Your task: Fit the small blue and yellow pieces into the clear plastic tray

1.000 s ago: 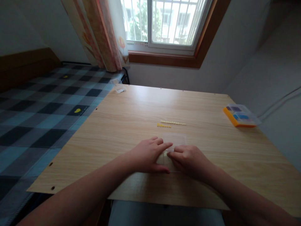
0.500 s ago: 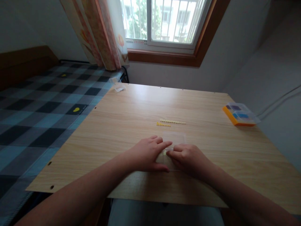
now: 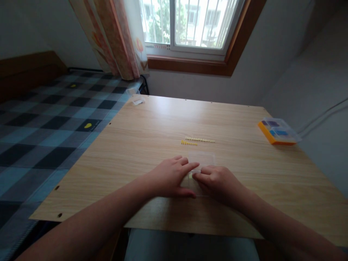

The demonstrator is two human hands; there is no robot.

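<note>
A small clear plastic box point(image 3: 194, 189) lies on the table close to me, its transparent lid point(image 3: 201, 157) folded open toward the far side. My left hand point(image 3: 172, 178) steadies the box from its left, with the thumb along the near edge and the index finger reaching over the hinge side. Inside the box, the fingertips of my right hand point(image 3: 214, 181) are pinched together; whatever they hold is hidden. Beside those fingertips shows a pale yellow bit point(image 3: 190, 175), too small to name. Beyond the lid stand a row of small yellow pieces point(image 3: 189, 143) and a longer row of cream pieces point(image 3: 200, 139).
An orange case with a clear lid point(image 3: 278, 132) sits at the table's right edge. Another open clear box point(image 3: 137, 100) rests at the far left corner of the wooden table point(image 3: 130, 145). A checked bed point(image 3: 59, 119) adjoins the left side.
</note>
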